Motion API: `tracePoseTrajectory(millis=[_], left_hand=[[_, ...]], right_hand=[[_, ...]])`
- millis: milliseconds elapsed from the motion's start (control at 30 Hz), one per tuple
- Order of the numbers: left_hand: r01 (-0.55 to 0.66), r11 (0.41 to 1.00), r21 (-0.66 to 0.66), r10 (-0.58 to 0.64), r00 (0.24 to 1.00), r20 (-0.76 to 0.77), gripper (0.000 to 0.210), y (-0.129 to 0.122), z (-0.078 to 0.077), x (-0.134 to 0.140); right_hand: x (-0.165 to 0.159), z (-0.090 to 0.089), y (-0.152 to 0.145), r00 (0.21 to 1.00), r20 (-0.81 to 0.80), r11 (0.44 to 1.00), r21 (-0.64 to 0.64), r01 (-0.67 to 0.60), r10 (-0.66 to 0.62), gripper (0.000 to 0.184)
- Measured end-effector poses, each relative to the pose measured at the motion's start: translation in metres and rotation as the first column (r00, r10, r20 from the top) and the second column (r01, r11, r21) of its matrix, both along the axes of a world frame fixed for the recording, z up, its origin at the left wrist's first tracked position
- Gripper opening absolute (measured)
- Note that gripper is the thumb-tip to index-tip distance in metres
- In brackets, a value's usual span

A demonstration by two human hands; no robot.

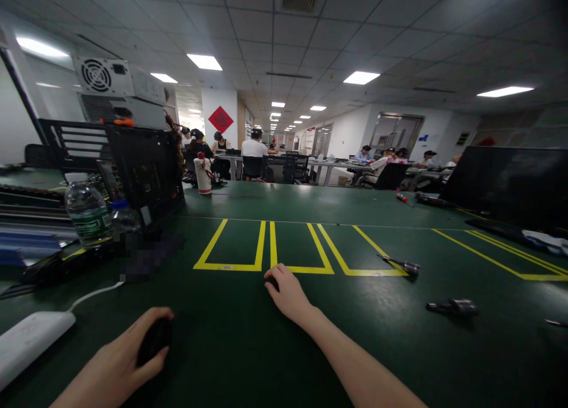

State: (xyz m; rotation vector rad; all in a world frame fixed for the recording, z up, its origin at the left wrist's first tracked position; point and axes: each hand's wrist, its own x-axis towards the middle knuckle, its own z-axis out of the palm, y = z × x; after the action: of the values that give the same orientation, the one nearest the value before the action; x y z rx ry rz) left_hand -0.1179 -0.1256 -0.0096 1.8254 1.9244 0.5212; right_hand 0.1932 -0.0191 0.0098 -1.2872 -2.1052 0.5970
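My left hand (122, 357) is at the lower left, its fingers and thumb curved around a black rounded object (155, 340) that looks like a computer mouse. Part of that object is covered by the hand. Near the middle of the green table (231, 331), my right hand (287, 292) lies palm down with loosely bent fingers. Its thumb stands apart from the fingers, and nothing shows in its grasp. The fingertips are by the lower corner of a yellow tape outline (304, 270). To the right lie two dark drill-like tools with thin tips, one (408, 267) across the tape, the other (457, 306) closer.
A white power strip (31, 337) with a cord lies far left. Behind it are a water bottle (86, 212), a black computer case (146, 171) and stacked power supplies (119, 82). A white cylinder (203, 177) stands farther back. A dark monitor (510, 183) is at right. People sit beyond.
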Motion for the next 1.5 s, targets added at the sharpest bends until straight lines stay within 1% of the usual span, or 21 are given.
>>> tracePoseTrajectory(millis=[67,100,167,233,267,333,400,467,533,600,667,733,800,900,1000,1100,1200,1300,1400,1500], left_hand=[[0.125,0.992,-0.005,-0.124,0.992,0.022,0.043,0.028,0.021,0.039],[0.193,0.981,0.001,-0.193,0.980,0.042,0.044,0.042,0.029,0.059],[0.243,0.968,0.062,-0.245,0.969,0.034,0.045,0.066,0.038,0.095],[0.302,0.948,0.097,-0.307,0.951,0.040,0.051,0.085,0.040,0.121],[0.326,0.938,0.118,-0.332,0.943,0.031,0.055,0.093,0.039,0.130],[0.339,0.931,0.135,-0.345,0.939,0.020,0.062,0.103,0.035,0.139],[0.347,0.928,0.135,-0.352,0.936,0.018,0.061,0.108,0.031,0.141],[0.354,0.925,0.140,-0.360,0.933,0.021,0.056,0.110,0.028,0.139],[0.366,0.918,0.154,-0.373,0.928,0.020,0.055,0.111,0.027,0.136],[0.397,0.902,0.166,-0.406,0.913,0.022,0.058,0.112,0.026,0.132],[0.431,0.885,0.176,-0.441,0.897,0.018,0.063,0.112,0.026,0.127],[0.465,0.864,0.195,-0.476,0.880,0.009,0.067,0.113,0.027,0.122],[0.493,0.840,0.227,-0.505,0.863,-0.007,0.067,0.114,0.029,0.118],[0.526,0.813,0.250,-0.538,0.843,-0.023,0.065,0.112,0.033,0.113],[0.559,0.794,0.239,-0.570,0.821,-0.028,0.062,0.111,0.036,0.111],[0.578,0.774,0.257,-0.584,0.810,-0.062,0.063,0.111,0.034,0.110],[0.568,0.769,0.292,-0.554,0.821,-0.137,0.065,0.112,0.031,0.110],[0.559,0.772,0.302,-0.517,0.829,-0.213,0.064,0.110,0.031,0.110],[0.563,0.763,0.317,-0.511,0.826,-0.237,0.062,0.108,0.031,0.111],[0.553,0.747,0.370,-0.497,0.833,-0.242,0.067,0.108,0.027,0.113]], right_hand=[[-0.005,0.002,-0.005,0.999,-0.040,0.999,-0.041,-0.032,0.030,0.022],[-0.009,0.003,-0.008,0.996,-0.079,0.996,-0.070,-0.047,0.041,0.023],[-0.016,0.004,-0.012,0.981,-0.183,0.987,-0.131,-0.091,0.066,0.028],[-0.022,0.003,-0.013,0.952,-0.297,0.978,-0.167,-0.123,0.069,0.029],[-0.023,0.002,-0.012,0.938,-0.343,0.976,-0.182,-0.117,0.049,0.027],[-0.024,0.000,-0.008,0.912,-0.409,0.969,-0.235,-0.078,-0.026,0.023],[-0.024,0.000,-0.001,0.887,-0.450,0.948,-0.314,-0.055,-0.098,0.017],[-0.023,0.002,0.004,0.867,-0.476,0.919,-0.390,-0.057,-0.148,0.016],[-0.023,0.004,0.008,0.848,-0.496,0.892,-0.447,-0.064,-0.188,0.022],[-0.024,0.007,0.009,0.836,-0.516,0.878,-0.470,-0.094,-0.186,0.029],[-0.026,0.009,0.010,0.834,-0.536,0.886,-0.442,-0.143,-0.133,0.032],[-0.027,0.008,0.010,0.835,-0.548,0.910,-0.373,-0.181,-0.058,0.032],[-0.029,0.005,0.010,0.829,-0.560,0.930,-0.305,-0.206,0.000,0.031],[-0.029,0.000,0.010,0.809,-0.586,0.935,-0.263,-0.239,0.042,0.028],[-0.029,-0.005,0.010,0.783,-0.620,0.928,-0.265,-0.264,0.045,0.028],[-0.029,-0.008,0.010,0.758,-0.651,0.912,-0.290,-0.291,0.035,0.029],[-0.029,-0.008,0.008,0.746,-0.665,0.900,-0.309,-0.306,0.025,0.030],[-0.029,-0.005,0.005,0.743,-0.669,0.893,-0.320,-0.315,0.023,0.031],[-0.029,-0.002,0.003,0.750,-0.662,0.905,-0.308,-0.294,0.018,0.022],[-0.029,-0.001,0.003,0.749,-0.662,0.920,-0.292,-0.263,0.004,0.016]])
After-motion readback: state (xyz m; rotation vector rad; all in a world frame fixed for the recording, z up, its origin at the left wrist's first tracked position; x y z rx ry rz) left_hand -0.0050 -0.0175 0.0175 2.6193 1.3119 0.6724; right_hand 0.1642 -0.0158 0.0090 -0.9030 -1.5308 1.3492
